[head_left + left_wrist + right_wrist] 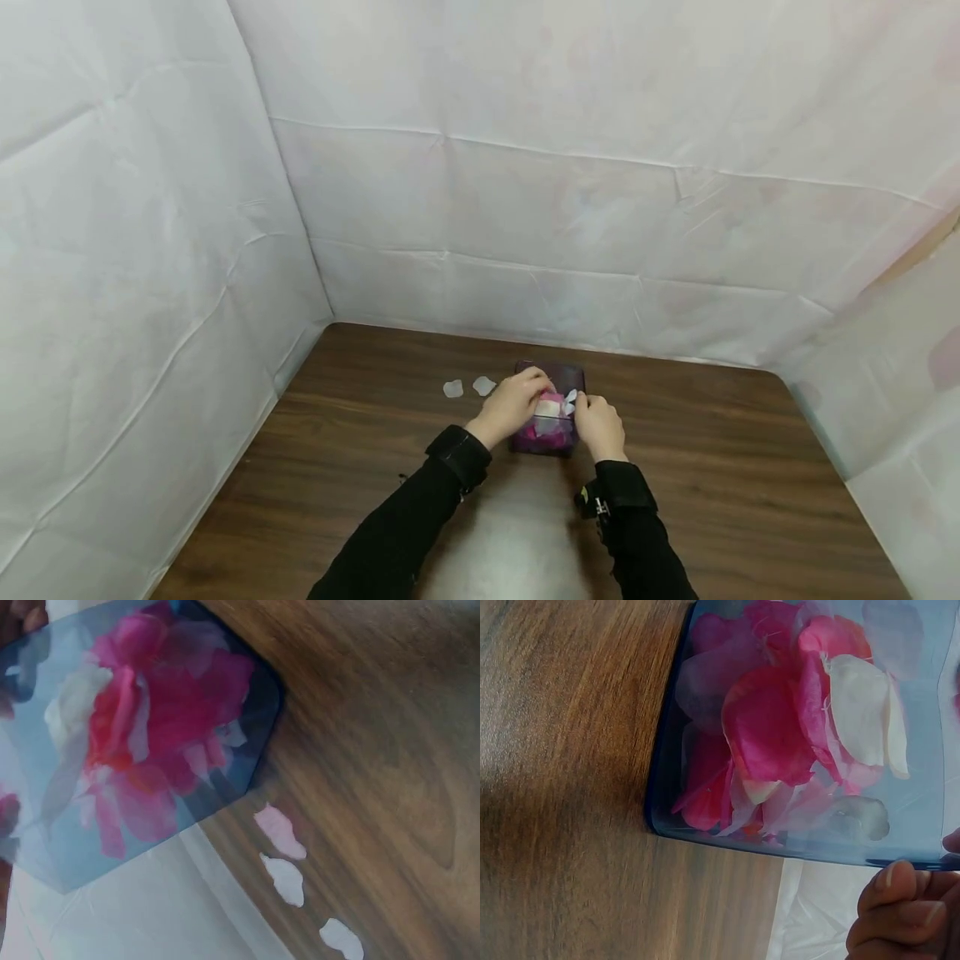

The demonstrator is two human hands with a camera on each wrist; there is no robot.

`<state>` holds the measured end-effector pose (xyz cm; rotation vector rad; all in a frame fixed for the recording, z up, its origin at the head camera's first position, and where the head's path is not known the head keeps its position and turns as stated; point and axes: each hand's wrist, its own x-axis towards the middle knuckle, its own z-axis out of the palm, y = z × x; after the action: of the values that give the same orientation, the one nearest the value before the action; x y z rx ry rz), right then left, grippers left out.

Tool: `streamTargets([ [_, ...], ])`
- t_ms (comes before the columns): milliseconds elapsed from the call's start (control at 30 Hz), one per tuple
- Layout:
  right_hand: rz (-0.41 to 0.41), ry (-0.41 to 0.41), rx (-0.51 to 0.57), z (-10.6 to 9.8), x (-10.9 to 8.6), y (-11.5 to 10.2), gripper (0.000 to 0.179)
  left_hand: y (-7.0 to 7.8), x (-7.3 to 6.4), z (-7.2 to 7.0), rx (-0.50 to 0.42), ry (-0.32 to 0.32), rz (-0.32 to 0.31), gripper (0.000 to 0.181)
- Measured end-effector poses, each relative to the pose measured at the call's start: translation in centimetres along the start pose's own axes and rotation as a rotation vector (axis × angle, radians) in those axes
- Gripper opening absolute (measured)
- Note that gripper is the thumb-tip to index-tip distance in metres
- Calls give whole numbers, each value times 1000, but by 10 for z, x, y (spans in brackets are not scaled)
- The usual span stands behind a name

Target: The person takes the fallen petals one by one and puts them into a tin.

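A see-through bluish plastic container holds a loose heap of pink, magenta and white flower petals. In the head view it stands on the table between both hands. My right hand grips its right side near the rim; in the right wrist view the curled fingers lie against the outside wall. From the left, my left hand reaches over the container with bent fingers near the petals. Its fingertips are partly hidden, and whether they pinch a petal is unclear. Pale loose petals lie left of the container.
The brown wood-grain table ends at white cloth walls at the back and sides. In the left wrist view, a pink petal and two whitish petals lie in a row on the wood beside the container.
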<state>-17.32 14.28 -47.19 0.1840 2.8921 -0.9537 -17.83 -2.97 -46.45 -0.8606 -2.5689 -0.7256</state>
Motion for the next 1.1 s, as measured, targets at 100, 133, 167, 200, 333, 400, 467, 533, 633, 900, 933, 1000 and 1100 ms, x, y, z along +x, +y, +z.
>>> streamTargets([
  [100,-1,-4,-8,-1,1,-1,51,-1,0,2,88,-114,58,23],
  [133,3,-5,-12,-1,1,0,51,-2,-1,2,87,-123,71,25],
  [167,7,-7,-16,-2,1,0,51,-4,-2,2,76,-114,71,26],
  [200,11,-6,-18,-2,1,0,51,-7,-2,2,57,-91,61,27],
  [333,27,-5,-23,-2,1,1,51,-28,-7,3,-40,99,-105,30],
  [400,27,-6,-22,-2,0,1,52,-42,-12,5,-51,164,-227,32],
  [467,24,-4,-19,0,0,2,52,-57,-21,10,-27,157,-344,34],
  [533,23,-2,-16,1,0,1,53,-70,-34,15,12,78,-447,39],
  [633,20,2,-12,3,-1,1,52,-86,-53,23,68,-76,-549,46],
  [900,11,11,-10,7,1,0,52,-107,-79,35,136,-202,-655,42],
  [933,11,14,-10,7,2,0,52,-107,-79,35,160,-187,-643,39],
  [1000,15,13,-12,5,3,0,52,-107,-77,36,224,-154,-613,32],
  [1100,22,13,-12,3,5,0,52,-102,-73,35,266,-112,-571,20],
])
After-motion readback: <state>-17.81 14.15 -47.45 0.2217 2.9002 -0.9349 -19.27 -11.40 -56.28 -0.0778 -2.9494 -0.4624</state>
